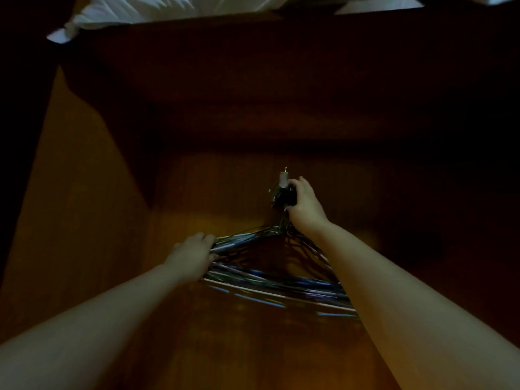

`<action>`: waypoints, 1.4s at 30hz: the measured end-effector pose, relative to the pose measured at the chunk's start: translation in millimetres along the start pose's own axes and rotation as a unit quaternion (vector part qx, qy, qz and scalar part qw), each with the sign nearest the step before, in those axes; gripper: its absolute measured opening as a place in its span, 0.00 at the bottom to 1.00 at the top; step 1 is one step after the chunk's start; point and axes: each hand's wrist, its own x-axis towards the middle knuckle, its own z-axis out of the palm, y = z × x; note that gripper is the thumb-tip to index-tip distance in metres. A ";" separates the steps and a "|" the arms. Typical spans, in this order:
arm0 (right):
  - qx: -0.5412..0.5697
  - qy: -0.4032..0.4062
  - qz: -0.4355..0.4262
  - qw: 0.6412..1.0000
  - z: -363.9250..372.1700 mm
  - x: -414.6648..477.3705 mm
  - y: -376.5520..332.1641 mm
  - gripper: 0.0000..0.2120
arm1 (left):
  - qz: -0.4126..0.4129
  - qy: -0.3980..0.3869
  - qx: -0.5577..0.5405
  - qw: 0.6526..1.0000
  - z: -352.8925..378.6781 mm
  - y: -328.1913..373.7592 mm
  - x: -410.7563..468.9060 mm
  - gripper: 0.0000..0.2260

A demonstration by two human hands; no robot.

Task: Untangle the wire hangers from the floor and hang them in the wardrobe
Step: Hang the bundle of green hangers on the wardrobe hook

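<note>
A bunch of several wire hangers (270, 280), blue, white and dark, is held up inside a dim wooden wardrobe (84, 220). My right hand (305, 205) grips the bundled hooks at the top, close to a small pale fitting (283, 177) on the wardrobe's back panel. My left hand (194, 253) holds the left corner of the bunch, fingers curled round the wires. The right corner of the hangers is hidden behind my right forearm. Whether the hooks rest on the fitting cannot be told in the dark.
The wardrobe's left side panel (70, 178) slants close beside my left arm. A dark shelf or top board (267, 80) spans above. White fabric or bags (140, 9) lie on top of the wardrobe. The right side is in deep shadow.
</note>
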 end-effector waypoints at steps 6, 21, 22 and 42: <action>-0.168 0.012 -0.005 0.986 6.5 -8.3 3.4 0.35 | 0.074 0.067 0.004 0.995 2.3 20.0 -0.8 0.24; -0.041 0.063 0.085 0.994 -11.8 -145.9 -21.6 0.17 | 0.014 0.136 -0.225 0.965 -32.3 55.5 -99.6 0.17; -0.026 0.058 0.093 0.994 -10.7 -164.1 -23.9 0.16 | 0.019 0.142 -0.235 0.961 -33.3 51.3 -116.9 0.15; -0.099 -0.027 0.216 0.971 -9.6 -515.8 -166.5 0.14 | 0.025 0.026 -0.301 0.953 -63.7 3.2 -484.6 0.13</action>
